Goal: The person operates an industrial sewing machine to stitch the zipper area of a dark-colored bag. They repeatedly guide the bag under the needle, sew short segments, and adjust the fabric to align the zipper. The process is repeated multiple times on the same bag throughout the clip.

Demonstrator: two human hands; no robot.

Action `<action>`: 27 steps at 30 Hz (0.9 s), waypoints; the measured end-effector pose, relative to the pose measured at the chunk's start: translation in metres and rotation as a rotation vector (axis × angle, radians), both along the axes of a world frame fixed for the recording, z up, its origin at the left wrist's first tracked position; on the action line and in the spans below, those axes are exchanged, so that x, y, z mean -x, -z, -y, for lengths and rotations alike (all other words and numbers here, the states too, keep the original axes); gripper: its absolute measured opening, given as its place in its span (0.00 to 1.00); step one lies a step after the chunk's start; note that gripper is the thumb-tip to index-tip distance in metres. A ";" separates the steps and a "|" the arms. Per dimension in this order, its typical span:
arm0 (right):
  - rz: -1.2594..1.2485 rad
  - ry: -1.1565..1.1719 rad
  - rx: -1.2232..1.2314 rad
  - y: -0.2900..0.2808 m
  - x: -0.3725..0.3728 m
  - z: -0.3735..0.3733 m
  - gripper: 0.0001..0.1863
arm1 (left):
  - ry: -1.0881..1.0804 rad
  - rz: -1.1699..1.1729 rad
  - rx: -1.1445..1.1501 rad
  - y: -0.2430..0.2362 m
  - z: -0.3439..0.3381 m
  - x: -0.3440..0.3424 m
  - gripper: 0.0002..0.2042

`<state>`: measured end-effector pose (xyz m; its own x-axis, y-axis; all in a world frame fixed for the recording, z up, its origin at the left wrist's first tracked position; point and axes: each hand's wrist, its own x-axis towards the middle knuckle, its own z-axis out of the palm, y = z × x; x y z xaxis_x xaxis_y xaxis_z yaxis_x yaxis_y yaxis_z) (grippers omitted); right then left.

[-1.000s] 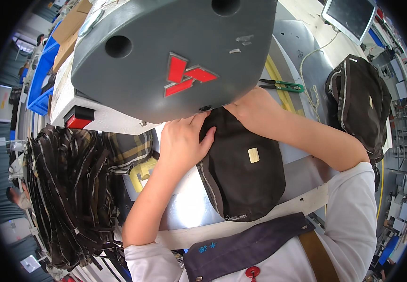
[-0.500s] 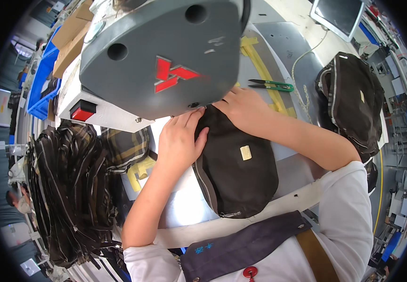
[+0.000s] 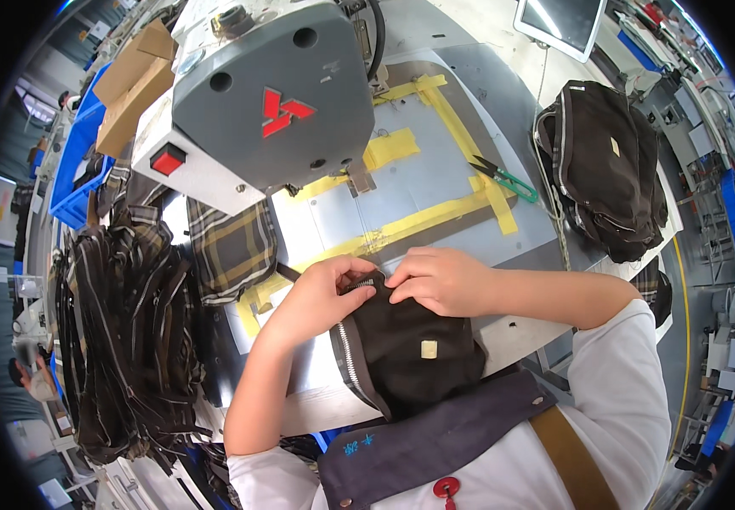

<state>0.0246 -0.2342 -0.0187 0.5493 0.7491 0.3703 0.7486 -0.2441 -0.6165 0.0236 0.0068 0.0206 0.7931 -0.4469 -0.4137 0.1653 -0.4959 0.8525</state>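
Note:
A dark brown fabric pouch (image 3: pixel 401 348) with a silver zipper down its left side and a small cream patch lies at the table's front edge, partly hanging toward me. My left hand (image 3: pixel 333 293) pinches its far left corner, by the zipper end. Close beside it, my right hand (image 3: pixel 435 280) grips the far edge with fingers and thumb pressed together. Beyond my hands stands the grey sewing machine head (image 3: pixel 278 106), with its metal presser foot (image 3: pixel 361 180) above a plate marked out in yellow tape (image 3: pixel 435 212).
Green-handled thread snips (image 3: pixel 508 180) lie right of the tape. Finished-looking brown pouches (image 3: pixel 605 170) are stacked at the right. A thick heap of zippered dark pieces (image 3: pixel 130 340) hangs at the left, near plaid fabric (image 3: pixel 233 251). A blue bin (image 3: pixel 79 183) and cardboard box (image 3: pixel 134 85) stand behind.
Both hands have drawn the pouch toward me, out from under the machine head. The taped plate and presser foot now show. My view has shifted too.

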 end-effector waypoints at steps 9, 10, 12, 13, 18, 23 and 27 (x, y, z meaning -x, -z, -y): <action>0.259 0.791 0.442 -0.015 -0.046 0.103 0.17 | 0.033 -0.077 0.309 0.018 -0.017 -0.010 0.12; 0.294 0.796 0.492 -0.011 -0.045 0.111 0.16 | 0.035 -0.084 0.313 0.019 -0.017 -0.010 0.12; 0.366 0.804 0.590 -0.006 -0.044 0.119 0.14 | 0.025 -0.095 0.325 0.019 -0.016 -0.011 0.12; 0.357 0.820 0.594 -0.008 -0.047 0.117 0.14 | 0.023 -0.098 0.328 0.018 -0.016 -0.011 0.11; 0.170 0.793 0.563 -0.039 -0.042 0.056 0.13 | 0.040 -0.086 0.265 0.019 -0.019 -0.010 0.10; 0.556 0.143 0.546 -0.058 -0.050 -0.006 0.13 | 0.076 -0.114 0.296 0.021 -0.022 -0.012 0.08; 0.786 -0.080 0.560 -0.064 -0.078 -0.027 0.10 | 0.085 -0.095 0.331 0.022 -0.024 -0.013 0.08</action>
<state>0.1030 -0.2073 0.0452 0.2371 0.9530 0.1886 0.9247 -0.2809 0.2571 0.0364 0.0313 -0.0014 0.7120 -0.6322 -0.3057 0.2215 -0.2109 0.9521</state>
